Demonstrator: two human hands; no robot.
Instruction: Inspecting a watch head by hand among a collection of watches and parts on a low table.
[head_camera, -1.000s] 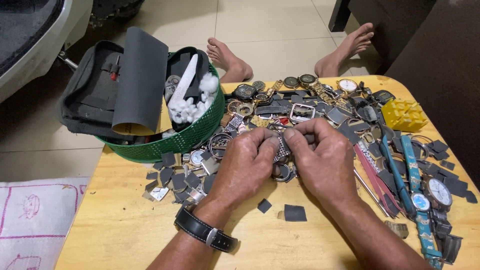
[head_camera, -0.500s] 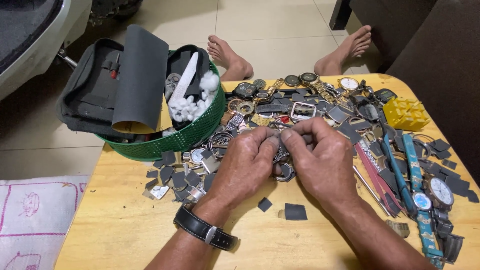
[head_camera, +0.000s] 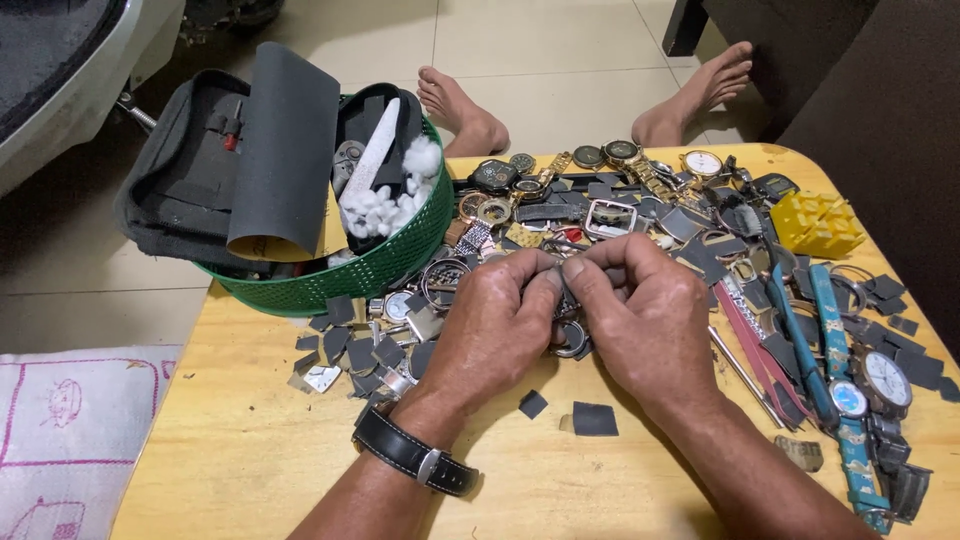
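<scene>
In the head view, little has changed over the last second: our left hand (head_camera: 500, 320) and right hand (head_camera: 645, 315) stay pressed together at the centre of the frame, fingertips meeting and pinched on a small metal watch part (head_camera: 562, 283). Most of it is hidden between the fingers, so we cannot tell its exact shape. The heap has not shifted either, so we judge the fiddling with this one piece to be ongoing.

Just below the fingers lies a shiny round watch case (head_camera: 570, 340). A black leather-look wristwatch (head_camera: 415, 455) bands our left wrist. The wooden table (head_camera: 240, 440) is smooth and pale yellow. Dark flat squares (head_camera: 594, 418) sit at lower centre; teal straps (head_camera: 835, 350) run down the right. At upper left, a green plastic mesh basket (head_camera: 390, 265) holds a rolled grey sheet (head_camera: 285, 150) and white cotton tufts (head_camera: 405, 195). A yellow ribbed block (head_camera: 818, 222) sits at upper right.
</scene>
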